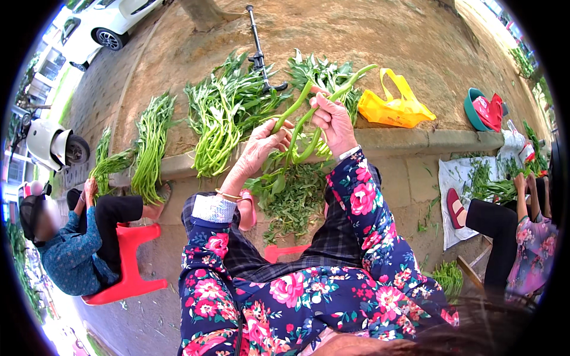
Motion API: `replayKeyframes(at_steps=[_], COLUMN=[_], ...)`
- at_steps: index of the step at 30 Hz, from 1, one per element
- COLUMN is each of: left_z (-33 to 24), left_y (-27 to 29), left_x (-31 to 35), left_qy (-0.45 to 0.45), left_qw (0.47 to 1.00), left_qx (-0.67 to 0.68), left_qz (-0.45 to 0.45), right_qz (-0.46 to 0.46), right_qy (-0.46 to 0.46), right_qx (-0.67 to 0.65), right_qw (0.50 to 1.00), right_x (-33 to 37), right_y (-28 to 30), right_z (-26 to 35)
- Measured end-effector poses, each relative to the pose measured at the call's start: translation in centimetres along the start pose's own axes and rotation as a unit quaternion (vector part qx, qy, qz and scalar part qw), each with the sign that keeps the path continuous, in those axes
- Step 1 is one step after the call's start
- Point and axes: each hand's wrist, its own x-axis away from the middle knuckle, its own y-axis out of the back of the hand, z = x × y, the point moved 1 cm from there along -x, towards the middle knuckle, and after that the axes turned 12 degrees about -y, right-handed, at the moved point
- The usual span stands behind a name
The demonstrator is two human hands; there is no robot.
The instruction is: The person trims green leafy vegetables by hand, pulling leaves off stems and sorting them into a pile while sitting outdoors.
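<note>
Here we hold green stems (pixel 293 108) in both hands, which are raised just apart from each other: our left hand (pixel 268 142) pinches one stalk between thumb and fingers, and our right hand (pixel 334 121) has its fingertips closed on another, whose end points up and away to the right. Whether those stalks belong to a single plant we cannot tell. Below our hands, a loose pile of leaves (pixel 294 196) lies on the paving (pixel 409 178). Just beyond the left hand, a big leafy bunch (pixel 219 118) rests over the kerb (pixel 392 142), its stems toward us, and a narrower bunch (pixel 153 145) lies farther left. Behind the right hand we see a leafy heap (pixel 326 74), partly hidden, and to its right a yellow bag (pixel 395 110). Past the hands, a black stand (pixel 256 41) has its lower end by the big bunch. Well to the left of our hands, a co-worker (pixel 71 255) sits on a red stool (pixel 132 255), gripping greens; well to the right, another person (pixel 528 249) handles greens by a white sheet (pixel 452 204), with a teal basin (pixel 472 110) beyond. Farthest off, past the left hand, we see a scooter (pixel 47 142) and a white car (pixel 127 21)
</note>
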Motion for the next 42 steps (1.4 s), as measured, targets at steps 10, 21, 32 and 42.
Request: replayKeyframes(at_steps=[10,21,32,42], left_z=[0.7,-1.5,0.0,-0.1], left_y=[-1.1,-0.1,-0.6,-0.6], left_x=[0.1,-1.0,-1.7,-1.9], left_qy=[0.001,-0.108,-0.105,-0.072], left_qw=[0.999,0.981,0.982,0.991], left_qx=[-0.046,-0.091,0.029,-0.033], left_qz=[0.013,-0.136,-0.154,-0.112], right_qz=[-0.023,0.031,0.054,0.030], right_qy=[0.026,-0.134,-0.128,-0.116], right_qx=[-0.003,0.346,0.422,0.395], right_qw=[0.999,0.928,0.896,0.911], right_x=[-0.5,0.6,0.8,0.0], right_y=[0.3,-1.9,-2.9,-1.4], right_z=[0.0,-2.5,-3.2,-3.3])
